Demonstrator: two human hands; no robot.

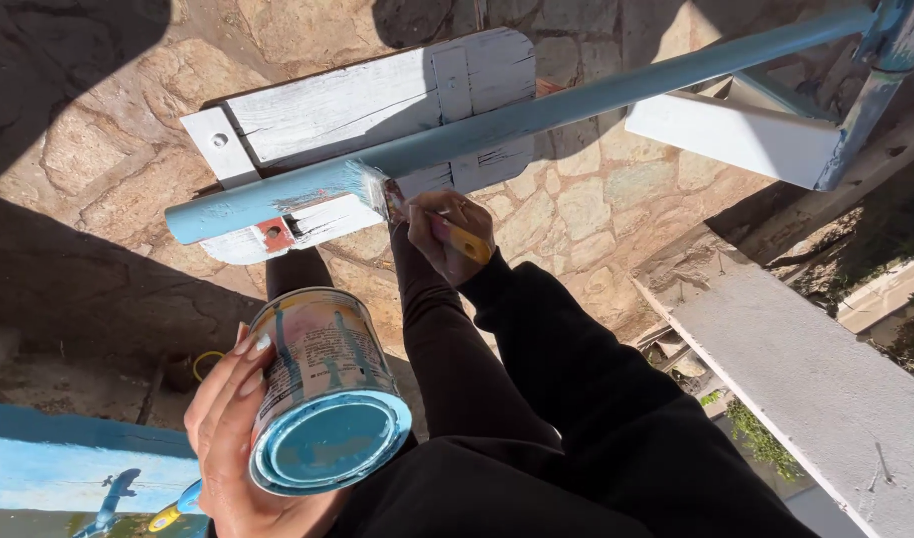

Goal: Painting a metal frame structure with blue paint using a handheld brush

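Head view: left hand (228, 428) wrapped round open paint can (325, 394) w/ blue paint, held low. Right hand (447, 234) grips yellow-handled brush (417, 214), bristles touching blue rail (537, 115) over white boards (367, 110); stone paving (587, 199) below.

An outdoor stone terrace of a home: sunlit flagstones (597, 199) lie beyond the right hand (447, 234), a white parapet (806, 389) to its right, greenery (756, 433) below.

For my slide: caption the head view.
Right hand brushes blue paint on rail; left hand holds can.
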